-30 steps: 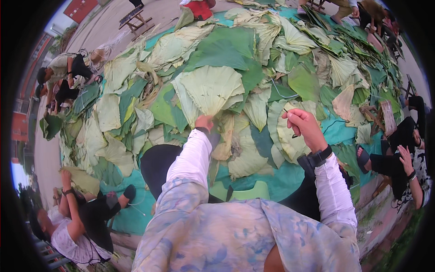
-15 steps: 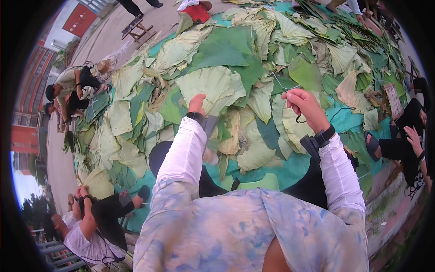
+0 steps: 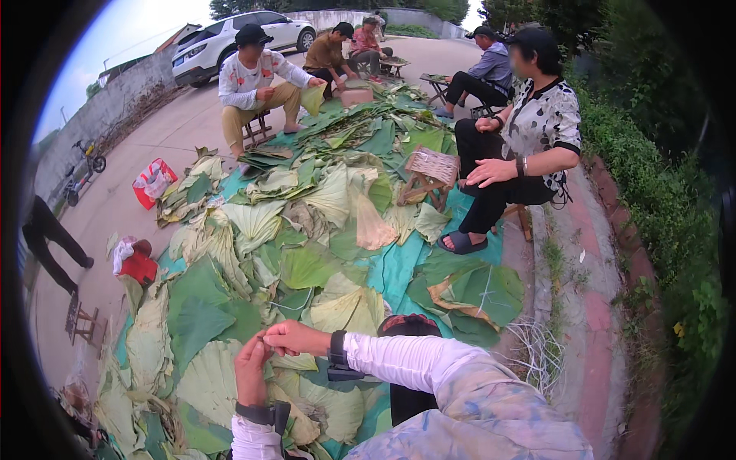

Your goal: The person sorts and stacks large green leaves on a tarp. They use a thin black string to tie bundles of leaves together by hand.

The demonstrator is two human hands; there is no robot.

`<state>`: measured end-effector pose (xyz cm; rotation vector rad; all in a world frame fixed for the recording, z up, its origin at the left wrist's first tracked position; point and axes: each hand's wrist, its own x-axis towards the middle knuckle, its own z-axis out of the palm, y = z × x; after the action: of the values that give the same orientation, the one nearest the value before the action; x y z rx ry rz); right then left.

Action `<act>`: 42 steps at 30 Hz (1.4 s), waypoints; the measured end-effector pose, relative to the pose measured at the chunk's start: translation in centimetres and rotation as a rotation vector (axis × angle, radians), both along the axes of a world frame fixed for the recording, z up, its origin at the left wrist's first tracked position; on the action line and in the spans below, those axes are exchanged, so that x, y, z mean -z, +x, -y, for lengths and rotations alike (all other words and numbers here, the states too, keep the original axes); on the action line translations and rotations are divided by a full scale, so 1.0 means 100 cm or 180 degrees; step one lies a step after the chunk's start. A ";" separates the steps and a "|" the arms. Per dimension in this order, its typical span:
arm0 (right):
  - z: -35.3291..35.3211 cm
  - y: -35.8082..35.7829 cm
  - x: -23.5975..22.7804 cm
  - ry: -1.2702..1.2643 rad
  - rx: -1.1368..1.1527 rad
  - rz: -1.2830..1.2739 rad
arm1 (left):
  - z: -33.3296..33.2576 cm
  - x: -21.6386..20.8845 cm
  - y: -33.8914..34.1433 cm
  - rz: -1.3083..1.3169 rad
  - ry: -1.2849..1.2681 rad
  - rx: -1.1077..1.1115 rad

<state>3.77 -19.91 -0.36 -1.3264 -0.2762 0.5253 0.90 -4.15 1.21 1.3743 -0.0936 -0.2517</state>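
My left hand (image 3: 250, 373) and my right hand (image 3: 299, 338) meet over the spread of large dried leaves. Fingers of both are pinched together around something small and dark that I cannot make out. Below my left hand lies a pale green leaf (image 3: 211, 383), broad and ribbed. A thin pale cord (image 3: 295, 303) rests on the leaves just beyond my right hand. Left of them is a darker green leaf (image 3: 198, 314).
On the right a person (image 3: 537, 130) sits beside a woven stool (image 3: 431, 172). Several other people sit at the far end. White strips (image 3: 537, 353) lie right of my arm, near a green leaf pile (image 3: 475, 299). A red bag (image 3: 153, 182) stands at the left.
The view has swung to the right. My left hand has left the pale leaf it was touching, and both hands, apart before, are now together.
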 end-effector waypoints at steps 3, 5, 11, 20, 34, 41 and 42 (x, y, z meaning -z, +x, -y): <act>-0.007 0.003 0.002 0.0014 -0.0129 -0.0028 | -0.004 -0.004 0.011 0.0058 0.0154 -0.0055; -0.013 0.003 0.001 0.0018 -0.0112 -0.0114 | -0.011 0.001 0.012 -0.0014 -0.0046 0.0012; -0.026 0.003 0.005 0.0118 -0.0343 -0.0173 | -0.026 0.003 0.011 0.0141 -0.0057 -0.0402; -0.021 0.005 0.026 -0.0442 -0.0575 0.0244 | -0.050 -0.003 0.003 -0.0300 -0.0836 -0.0548; 0.048 0.091 0.119 -0.3941 -0.0273 0.2021 | -0.096 -0.016 0.015 -0.0049 -0.1218 -0.1186; 0.102 0.091 0.185 -0.4742 -0.0871 0.1481 | -0.122 -0.021 0.016 -0.0111 -0.1184 -0.1622; 0.112 0.091 0.193 -0.4790 -0.0874 0.1422 | -0.125 -0.022 0.016 -0.0055 -0.1192 -0.1668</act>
<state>12.87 -31.06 -19.69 -2.9127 -0.4568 0.6777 2.54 8.39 3.41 0.9805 0.2241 0.1873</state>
